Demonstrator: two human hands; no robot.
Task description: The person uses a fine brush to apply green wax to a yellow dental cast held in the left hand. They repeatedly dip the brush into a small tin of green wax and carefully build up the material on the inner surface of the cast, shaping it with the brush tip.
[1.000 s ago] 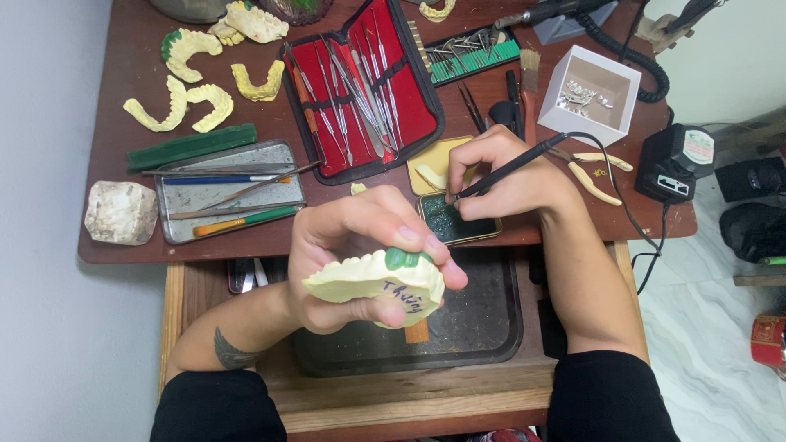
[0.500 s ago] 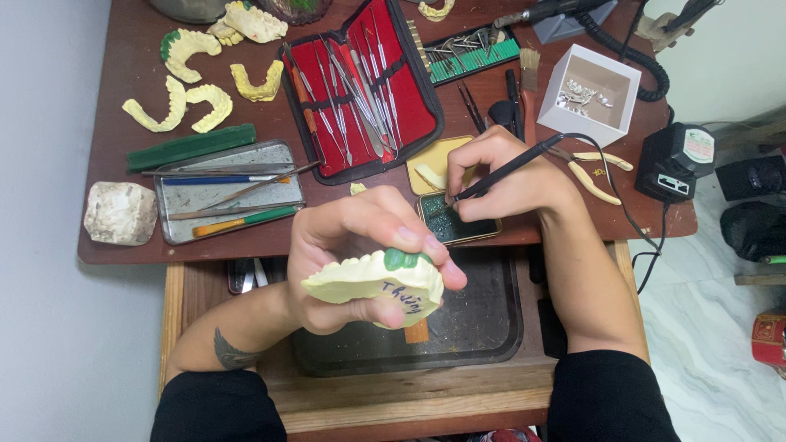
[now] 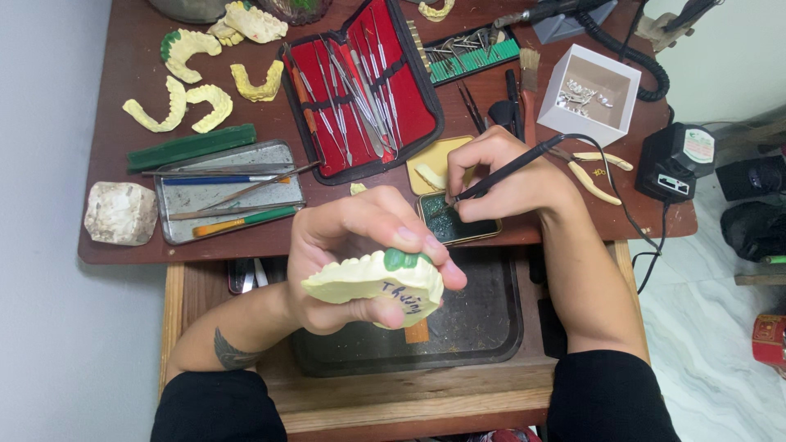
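- Biggest first: the dark wooden table (image 3: 115, 237) fills the top of the view, crowded with dental gear.
- Below it, an open wooden drawer (image 3: 393, 401) carries a dark metal tray (image 3: 483, 327), lying right under the hands.
- Up top, the red instrument case (image 3: 360, 90) lies unfolded, slim steel tools strapped in rows.
- To its left sits a grey metal tray (image 3: 184, 200) with a few hand tools, a green bar (image 3: 190, 147) lying along its upper edge.
- On the far right, a white open box (image 3: 618, 86) of small pieces, and beside it a black power unit (image 3: 675, 160).
- At the table's left edge, a rough white plaster lump (image 3: 120, 213).
- Upper left, loose yellow dental casts (image 3: 188, 102) are scattered about.
- Now the action: the left hand (image 3: 344, 254) is out over the drawer, fingers clenched around a pale yellow dental cast (image 3: 372, 282) with a green wax patch on its top and handwriting on its side.
- The right hand (image 3: 512, 176) pinches a black corded wax pen (image 3: 508, 169) like a pencil, resting at the table's front edge.
- Smallest of all: the pen's tip is down in a little brass-rimmed tin of dark green wax (image 3: 454, 223), just behind the cast.
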